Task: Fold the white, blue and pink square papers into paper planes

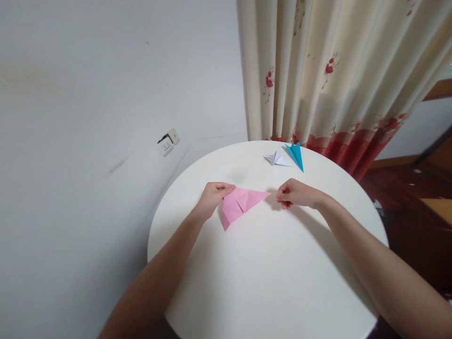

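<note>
My left hand [213, 195] is closed on the upper left corner of a folded sheet of pink paper [235, 207], thumb on top. The paper is roughly triangular, with crease lines and a small raised fold near its middle. One sharp tip points right and another points down toward me. Just beyond the right tip, my right hand [291, 193] is closed with its fingers curled inward. A small gap separates it from the paper, and nothing shows between its fingers.
Toward the far edge of the round white table [268, 282] lie a folded white paper piece [277, 158] and a blue folded paper dart [296, 155]. A wall with a socket [165, 146] borders the left. Patterned curtains [318, 70] hang behind.
</note>
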A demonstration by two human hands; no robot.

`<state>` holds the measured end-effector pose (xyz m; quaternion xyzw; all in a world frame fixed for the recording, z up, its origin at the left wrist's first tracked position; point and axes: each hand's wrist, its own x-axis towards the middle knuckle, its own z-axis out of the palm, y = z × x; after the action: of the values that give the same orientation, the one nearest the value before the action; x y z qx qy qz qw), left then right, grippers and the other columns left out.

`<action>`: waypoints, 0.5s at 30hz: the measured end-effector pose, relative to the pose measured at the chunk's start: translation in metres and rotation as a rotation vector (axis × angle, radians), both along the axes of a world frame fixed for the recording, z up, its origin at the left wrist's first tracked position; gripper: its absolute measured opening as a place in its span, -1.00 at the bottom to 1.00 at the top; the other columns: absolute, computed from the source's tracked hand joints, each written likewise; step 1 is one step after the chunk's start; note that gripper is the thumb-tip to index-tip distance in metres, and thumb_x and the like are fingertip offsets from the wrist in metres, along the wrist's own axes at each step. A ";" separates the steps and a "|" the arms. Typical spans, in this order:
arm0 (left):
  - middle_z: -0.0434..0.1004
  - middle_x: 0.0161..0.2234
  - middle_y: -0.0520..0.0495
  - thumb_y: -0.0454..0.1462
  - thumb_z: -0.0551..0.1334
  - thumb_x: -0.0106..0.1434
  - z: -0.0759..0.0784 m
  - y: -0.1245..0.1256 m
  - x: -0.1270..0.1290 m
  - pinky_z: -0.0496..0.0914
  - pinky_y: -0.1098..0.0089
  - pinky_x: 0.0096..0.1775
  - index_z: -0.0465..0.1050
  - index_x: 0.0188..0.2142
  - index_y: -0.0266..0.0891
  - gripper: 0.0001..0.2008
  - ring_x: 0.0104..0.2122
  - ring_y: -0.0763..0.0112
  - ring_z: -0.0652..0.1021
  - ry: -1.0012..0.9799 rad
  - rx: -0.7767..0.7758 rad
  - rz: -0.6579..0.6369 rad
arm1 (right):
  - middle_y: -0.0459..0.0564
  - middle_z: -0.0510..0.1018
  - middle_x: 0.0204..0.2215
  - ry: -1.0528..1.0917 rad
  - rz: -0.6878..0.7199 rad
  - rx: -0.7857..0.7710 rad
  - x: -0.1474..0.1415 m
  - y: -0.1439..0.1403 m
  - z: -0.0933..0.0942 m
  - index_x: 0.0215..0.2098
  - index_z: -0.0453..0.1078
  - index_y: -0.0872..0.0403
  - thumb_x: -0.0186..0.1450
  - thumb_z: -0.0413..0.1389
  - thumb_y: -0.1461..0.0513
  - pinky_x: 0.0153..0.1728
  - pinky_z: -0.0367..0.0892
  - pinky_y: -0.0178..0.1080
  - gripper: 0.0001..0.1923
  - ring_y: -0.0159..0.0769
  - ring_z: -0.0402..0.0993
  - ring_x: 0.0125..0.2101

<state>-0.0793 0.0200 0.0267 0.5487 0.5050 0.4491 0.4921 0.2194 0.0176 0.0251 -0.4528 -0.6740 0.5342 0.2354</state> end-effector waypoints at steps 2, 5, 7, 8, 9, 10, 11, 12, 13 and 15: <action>0.65 -0.36 -0.20 -0.09 0.49 -0.09 0.002 -0.001 -0.001 0.34 0.38 -0.30 0.65 -0.36 -0.34 -0.63 -0.39 0.33 0.54 0.005 -0.008 -0.006 | 0.03 0.53 -0.66 -0.029 -0.160 0.019 0.002 0.006 -0.001 -0.62 0.43 0.14 0.16 0.23 0.14 -0.54 0.24 -0.31 -0.72 -0.35 0.40 -0.61; 0.65 -0.38 -0.19 -0.09 0.48 -0.07 0.005 -0.009 0.006 0.34 0.38 -0.33 0.65 -0.37 -0.34 -0.64 -0.41 0.33 0.53 0.050 -0.023 -0.062 | 0.09 0.58 -0.55 0.014 -0.388 0.089 -0.008 0.008 0.001 -0.52 0.47 0.16 0.25 0.17 0.07 -0.50 0.26 -0.31 -0.67 -0.34 0.45 -0.55; 0.64 -0.39 -0.19 -0.08 0.46 -0.04 0.006 -0.017 0.015 0.33 0.39 -0.36 0.65 -0.37 -0.33 -0.65 -0.44 0.34 0.53 0.091 -0.037 -0.121 | 0.09 0.60 -0.46 0.087 -0.321 0.099 -0.022 0.001 0.003 -0.43 0.50 0.16 0.29 0.12 0.00 -0.48 0.27 -0.31 -0.61 -0.34 0.45 -0.50; 0.64 -0.40 -0.18 -0.07 0.45 -0.01 0.006 -0.021 0.020 0.33 0.40 -0.37 0.65 -0.37 -0.33 -0.65 -0.45 0.35 0.52 0.113 -0.046 -0.152 | 0.07 0.59 -0.46 0.117 -0.232 0.094 -0.029 -0.004 0.005 -0.41 0.49 0.16 0.29 0.11 -0.04 -0.48 0.25 -0.32 -0.58 -0.35 0.43 -0.50; 0.64 -0.41 -0.18 -0.07 0.43 0.01 0.006 -0.025 0.024 0.32 0.41 -0.40 0.65 -0.37 -0.33 -0.65 -0.47 0.36 0.52 0.134 -0.054 -0.179 | 0.02 0.55 -0.51 0.125 -0.133 0.091 -0.036 -0.010 0.005 -0.46 0.47 0.16 0.27 0.12 -0.07 -0.52 0.20 -0.33 -0.55 -0.38 0.37 -0.53; 0.64 -0.42 -0.17 -0.06 0.42 0.03 0.006 -0.028 0.029 0.30 0.41 -0.41 0.64 -0.37 -0.33 -0.66 -0.48 0.37 0.51 0.150 -0.058 -0.202 | -0.05 0.48 -0.58 0.119 -0.025 0.087 -0.042 -0.015 0.005 -0.51 0.44 0.14 0.24 0.14 -0.08 -0.56 0.13 -0.34 -0.54 -0.42 0.28 -0.57; 0.63 -0.43 -0.16 -0.06 0.41 0.04 0.005 -0.031 0.032 0.29 0.42 -0.42 0.64 -0.37 -0.33 -0.66 -0.49 0.38 0.50 0.162 -0.058 -0.218 | -0.13 0.37 -0.65 0.108 0.051 0.080 -0.047 -0.020 0.005 -0.57 0.38 0.13 0.21 0.17 -0.09 -0.59 0.03 -0.35 -0.54 -0.46 0.17 -0.61; 0.62 -0.43 -0.15 -0.07 0.40 0.05 0.004 -0.033 0.035 0.28 0.43 -0.43 0.64 -0.37 -0.33 -0.67 -0.49 0.39 0.50 0.167 -0.054 -0.228 | -0.18 0.26 -0.69 0.100 0.096 0.088 -0.051 -0.024 0.004 -0.62 0.31 0.11 0.19 0.19 -0.08 -0.61 -0.05 -0.34 -0.53 -0.49 0.07 -0.64; 0.62 -0.43 -0.14 -0.08 0.40 0.05 0.003 -0.034 0.037 0.28 0.43 -0.43 0.64 -0.37 -0.33 -0.67 -0.48 0.39 0.49 0.163 -0.048 -0.233 | -0.22 0.16 -0.71 0.098 0.119 0.103 -0.053 -0.026 0.002 -0.65 0.24 0.10 0.18 0.20 -0.07 -0.62 -0.11 -0.33 -0.51 -0.51 -0.02 -0.64; 0.61 -0.43 -0.12 -0.09 0.40 0.05 0.002 -0.034 0.040 0.27 0.44 -0.42 0.63 -0.38 -0.34 -0.69 -0.47 0.40 0.48 0.151 -0.038 -0.225 | -0.24 0.04 -0.70 0.110 0.118 0.138 -0.056 -0.028 -0.002 -0.67 0.15 0.08 0.20 0.19 -0.04 -0.61 -0.17 -0.32 -0.50 -0.52 -0.10 -0.63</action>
<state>-0.0391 -0.0140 0.0285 0.6248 0.4840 0.3389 0.5104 0.1635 -0.0100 0.0232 -0.3652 -0.7207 0.5233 0.2709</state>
